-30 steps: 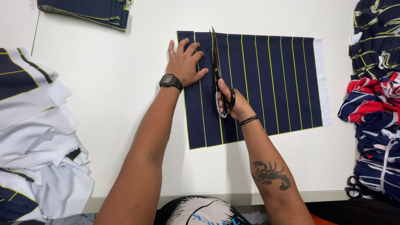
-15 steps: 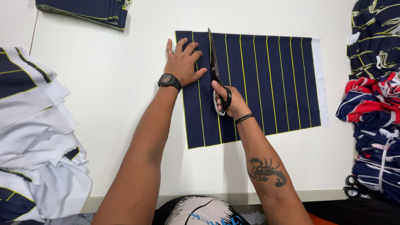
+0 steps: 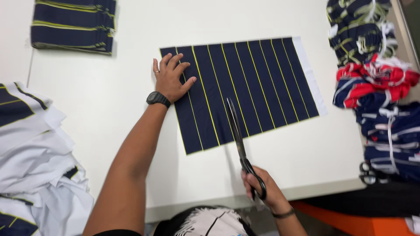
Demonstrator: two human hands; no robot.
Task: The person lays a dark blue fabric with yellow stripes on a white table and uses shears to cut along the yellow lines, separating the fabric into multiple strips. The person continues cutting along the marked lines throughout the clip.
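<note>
A navy fabric panel with thin yellow stripes (image 3: 253, 83) lies flat on the white table (image 3: 109, 96). My left hand (image 3: 169, 78), with a black watch on the wrist, presses flat on the panel's left edge, fingers spread. My right hand (image 3: 262, 190) grips the handles of black scissors (image 3: 238, 137) near the table's front edge. The blades are closed and point away from me, their tips over the fabric's near edge.
A folded stack of the same striped fabric (image 3: 72, 24) sits at the far left. White and navy cloth (image 3: 30, 161) is piled at the left. Bundles of navy, red and white fabric (image 3: 376, 83) crowd the right side. Another pair of scissors (image 3: 369, 172) lies at the right.
My right hand has drawn the scissors back from the middle of the panel toward me, to the table's front edge. The left hand has stayed on the fabric's left edge.
</note>
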